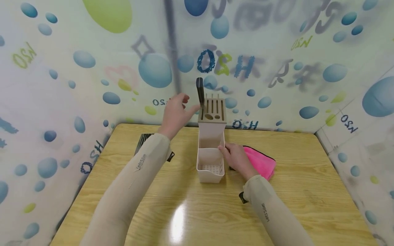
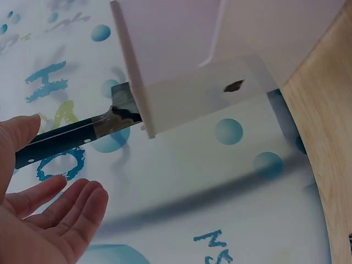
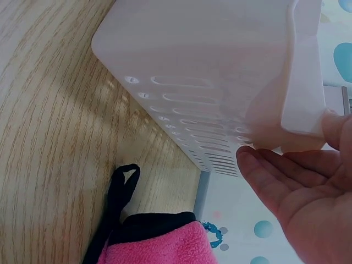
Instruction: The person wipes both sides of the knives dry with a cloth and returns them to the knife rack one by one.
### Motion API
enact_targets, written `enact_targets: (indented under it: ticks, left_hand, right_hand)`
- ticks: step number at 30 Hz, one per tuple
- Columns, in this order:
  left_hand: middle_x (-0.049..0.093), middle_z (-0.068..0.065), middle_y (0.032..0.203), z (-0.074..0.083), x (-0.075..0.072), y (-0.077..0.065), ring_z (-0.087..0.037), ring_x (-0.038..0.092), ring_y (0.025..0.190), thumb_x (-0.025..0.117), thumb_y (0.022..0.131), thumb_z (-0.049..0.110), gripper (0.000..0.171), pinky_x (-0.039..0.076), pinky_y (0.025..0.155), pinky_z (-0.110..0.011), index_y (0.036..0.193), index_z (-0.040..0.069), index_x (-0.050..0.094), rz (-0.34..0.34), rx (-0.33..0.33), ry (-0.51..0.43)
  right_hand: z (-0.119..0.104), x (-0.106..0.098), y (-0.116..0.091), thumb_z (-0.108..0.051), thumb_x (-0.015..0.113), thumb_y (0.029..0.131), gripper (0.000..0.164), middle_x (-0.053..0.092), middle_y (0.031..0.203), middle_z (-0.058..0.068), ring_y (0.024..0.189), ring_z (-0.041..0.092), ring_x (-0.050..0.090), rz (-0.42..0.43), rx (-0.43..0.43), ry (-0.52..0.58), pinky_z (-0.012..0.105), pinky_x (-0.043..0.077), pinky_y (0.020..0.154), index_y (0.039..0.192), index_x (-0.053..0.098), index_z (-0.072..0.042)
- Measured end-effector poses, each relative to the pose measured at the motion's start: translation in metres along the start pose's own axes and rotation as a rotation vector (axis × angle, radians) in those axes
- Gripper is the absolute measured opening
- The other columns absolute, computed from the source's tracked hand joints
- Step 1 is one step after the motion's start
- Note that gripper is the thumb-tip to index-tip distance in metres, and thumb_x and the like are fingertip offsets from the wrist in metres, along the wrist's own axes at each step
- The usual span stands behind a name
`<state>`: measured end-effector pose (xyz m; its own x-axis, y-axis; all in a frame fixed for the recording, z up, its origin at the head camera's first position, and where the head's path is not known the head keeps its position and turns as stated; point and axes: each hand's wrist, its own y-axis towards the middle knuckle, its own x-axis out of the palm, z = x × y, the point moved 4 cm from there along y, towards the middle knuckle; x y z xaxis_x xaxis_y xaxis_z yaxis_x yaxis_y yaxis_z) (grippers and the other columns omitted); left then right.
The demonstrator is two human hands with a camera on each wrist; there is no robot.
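A white plastic knife holder with a slotted beige top and open front compartments stands upright on the table. A kitchen knife is in the leftmost slot, its black handle sticking up and part of its blade showing above the top. Beside that knife is my left hand, fingers spread and relaxed, thumb pointing toward it; in the left wrist view a gap shows between fingers and handle. My right hand grips the holder's right side, thumb at the rim and fingers against the outer slotted wall.
A pink cloth with black edging and a loop lies right of the holder, near my right wrist. Partly behind my left forearm is a dark, glossy item on the wooden table. A patterned wall covering rises behind the table.
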<state>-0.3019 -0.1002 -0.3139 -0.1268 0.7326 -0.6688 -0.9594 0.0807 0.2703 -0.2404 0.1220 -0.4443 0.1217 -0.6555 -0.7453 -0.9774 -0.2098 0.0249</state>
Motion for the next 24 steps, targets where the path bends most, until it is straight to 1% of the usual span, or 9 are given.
enact_targets:
  ticks: [3, 6, 9, 11, 14, 17, 20, 22, 24]
  left_hand:
    - [0.062, -0.018, 0.127, -0.011, -0.001, -0.012, -0.033, 0.058, 0.110, 0.068, 0.100, 0.036, 0.050, 0.049, 0.097, -0.048, 0.133, -0.001, 0.060, 0.009, 0.024, 0.043]
    - [0.059, -0.020, 0.131, -0.024, -0.002, -0.026, -0.035, 0.057, 0.117, 0.066, 0.101, 0.035, 0.052, 0.048, 0.101, -0.050, 0.136, -0.002, 0.058, 0.020, 0.030, 0.089]
    - [0.057, -0.022, 0.136, -0.039, -0.003, -0.042, -0.037, 0.054, 0.125, 0.065, 0.102, 0.035, 0.052, 0.047, 0.103, -0.053, 0.138, -0.002, 0.057, 0.030, 0.018, 0.123]
    - [0.055, -0.022, 0.139, -0.049, -0.005, -0.053, -0.039, 0.053, 0.128, 0.064, 0.102, 0.035, 0.053, 0.046, 0.104, -0.055, 0.139, -0.001, 0.056, 0.033, 0.005, 0.134]
    - [0.053, -0.024, 0.141, -0.063, -0.008, -0.070, -0.042, 0.051, 0.130, 0.063, 0.102, 0.034, 0.052, 0.046, 0.103, -0.058, 0.140, -0.002, 0.055, 0.027, -0.005, 0.161]
    - [0.053, -0.026, 0.139, -0.077, -0.011, -0.087, -0.044, 0.051, 0.128, 0.063, 0.102, 0.030, 0.050, 0.045, 0.102, -0.059, 0.139, -0.004, 0.055, 0.030, -0.009, 0.187]
    - [0.055, -0.027, 0.136, -0.090, -0.014, -0.103, -0.045, 0.054, 0.124, 0.065, 0.102, 0.027, 0.048, 0.047, 0.098, -0.060, 0.137, -0.005, 0.057, 0.039, -0.002, 0.205]
    - [0.057, -0.027, 0.131, -0.098, -0.015, -0.113, -0.044, 0.057, 0.117, 0.065, 0.101, 0.025, 0.046, 0.049, 0.094, -0.058, 0.135, -0.006, 0.058, 0.046, 0.012, 0.221]
    - [0.060, -0.026, 0.124, -0.105, -0.016, -0.122, -0.042, 0.059, 0.108, 0.066, 0.101, 0.024, 0.045, 0.051, 0.088, -0.056, 0.133, -0.007, 0.060, 0.052, 0.034, 0.235]
  right_hand:
    - [-0.001, -0.001, 0.000, -0.026, 0.056, 0.108, 0.029, 0.053, 0.070, 0.004, 0.074, 0.022, 0.053, 0.004, 0.006, -0.010, 0.036, 0.044, 0.069, 0.109, 0.073, -0.003]
    - [-0.002, -0.001, 0.000, -0.027, 0.055, 0.108, 0.030, 0.056, 0.071, 0.004, 0.076, 0.023, 0.054, 0.001, 0.009, -0.015, 0.038, 0.045, 0.072, 0.114, 0.073, -0.004]
    - [-0.002, 0.000, 0.000, -0.029, 0.055, 0.108, 0.032, 0.060, 0.074, 0.006, 0.079, 0.024, 0.056, -0.007, 0.016, -0.007, 0.039, 0.046, 0.074, 0.118, 0.073, -0.004]
    - [-0.003, 0.001, 0.000, -0.029, 0.054, 0.108, 0.032, 0.063, 0.077, 0.008, 0.081, 0.024, 0.057, -0.008, 0.021, -0.001, 0.040, 0.047, 0.075, 0.116, 0.073, -0.004]
    - [-0.003, 0.002, -0.001, -0.027, 0.055, 0.108, 0.031, 0.070, 0.088, 0.011, 0.085, 0.025, 0.061, -0.002, 0.027, 0.010, 0.041, 0.049, 0.077, 0.114, 0.073, -0.003]
    - [-0.003, 0.003, -0.003, -0.027, 0.055, 0.108, 0.031, 0.073, 0.099, 0.015, 0.090, 0.027, 0.063, 0.007, 0.044, 0.019, 0.045, 0.052, 0.081, 0.114, 0.072, -0.002]
    - [-0.002, 0.004, -0.005, -0.030, 0.054, 0.108, 0.036, 0.072, 0.115, 0.019, 0.104, 0.033, 0.066, 0.017, 0.071, 0.028, 0.050, 0.053, 0.091, 0.126, 0.070, -0.003]
    - [0.000, 0.005, -0.007, -0.032, 0.053, 0.109, 0.040, 0.069, 0.126, 0.022, 0.116, 0.037, 0.065, 0.029, 0.090, 0.047, 0.054, 0.051, 0.098, 0.135, 0.066, -0.004]
    - [0.001, 0.006, -0.008, -0.034, 0.053, 0.109, 0.045, 0.065, 0.134, 0.022, 0.122, 0.038, 0.063, 0.042, 0.098, 0.067, 0.056, 0.049, 0.102, 0.142, 0.061, -0.005]
